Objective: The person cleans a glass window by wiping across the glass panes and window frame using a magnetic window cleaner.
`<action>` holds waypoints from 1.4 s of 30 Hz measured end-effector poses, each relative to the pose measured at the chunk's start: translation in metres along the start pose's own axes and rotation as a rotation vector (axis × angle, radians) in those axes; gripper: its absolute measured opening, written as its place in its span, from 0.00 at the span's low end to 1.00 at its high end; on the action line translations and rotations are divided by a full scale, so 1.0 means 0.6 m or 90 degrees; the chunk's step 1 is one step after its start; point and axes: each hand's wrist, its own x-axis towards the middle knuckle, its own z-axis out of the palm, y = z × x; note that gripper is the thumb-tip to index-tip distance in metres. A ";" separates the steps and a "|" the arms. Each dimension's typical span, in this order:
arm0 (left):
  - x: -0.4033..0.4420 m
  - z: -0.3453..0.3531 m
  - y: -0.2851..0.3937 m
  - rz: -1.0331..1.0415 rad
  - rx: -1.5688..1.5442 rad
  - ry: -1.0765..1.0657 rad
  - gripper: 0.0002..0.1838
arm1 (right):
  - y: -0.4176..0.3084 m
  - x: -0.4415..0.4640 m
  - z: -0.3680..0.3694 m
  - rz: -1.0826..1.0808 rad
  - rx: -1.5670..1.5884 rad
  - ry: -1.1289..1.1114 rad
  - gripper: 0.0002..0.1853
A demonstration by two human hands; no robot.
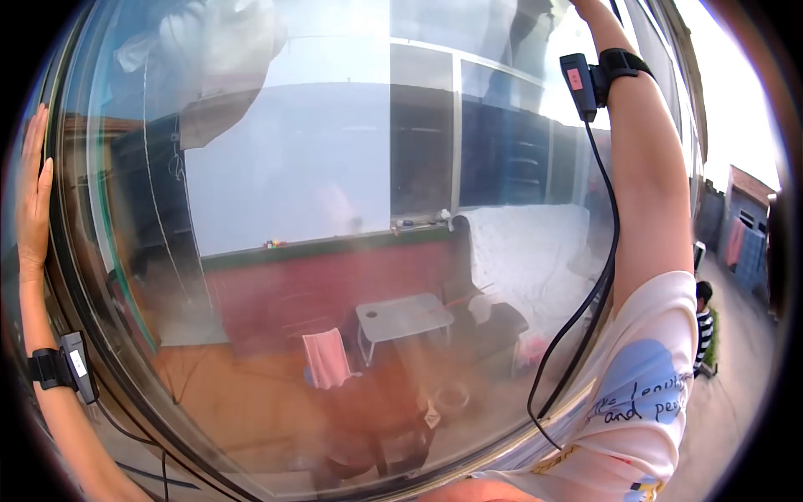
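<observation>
My left hand [35, 201] lies along the dark window frame [57, 180] at the far left, its fingers stretched upward and holding nothing. My right arm reaches up on the right, and only a sliver of my right hand [590, 10] shows at the top edge; its fingers are out of view. Between my arms is a large glass window pane [293, 192], streaked and hazy with reflections. Each wrist wears a black strap with a small box, the right box [579, 87] and the left box [79, 368], both with cables.
Through the glass show a small folding table [404, 316], a pink cloth [327, 358] and a white-covered seat [531, 259]. A black cable [617, 217] hangs along my right arm. Outside at right, a person in striped clothing [703, 330] is beside a path.
</observation>
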 end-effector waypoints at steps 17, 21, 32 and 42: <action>-0.007 -0.065 0.094 -0.215 -0.078 -0.123 0.32 | 0.241 -0.319 -0.058 0.106 0.069 0.061 0.27; -0.024 -0.055 0.058 -0.143 -0.059 -0.088 0.32 | 0.099 -0.543 -0.069 0.155 0.031 0.072 0.30; -0.068 0.018 -0.003 -0.108 0.002 -0.026 0.23 | -0.297 -1.190 -0.098 0.571 0.012 0.013 0.29; -0.030 0.007 0.036 -0.048 -0.003 0.057 0.26 | -0.398 -1.043 -0.076 0.477 0.046 0.034 0.28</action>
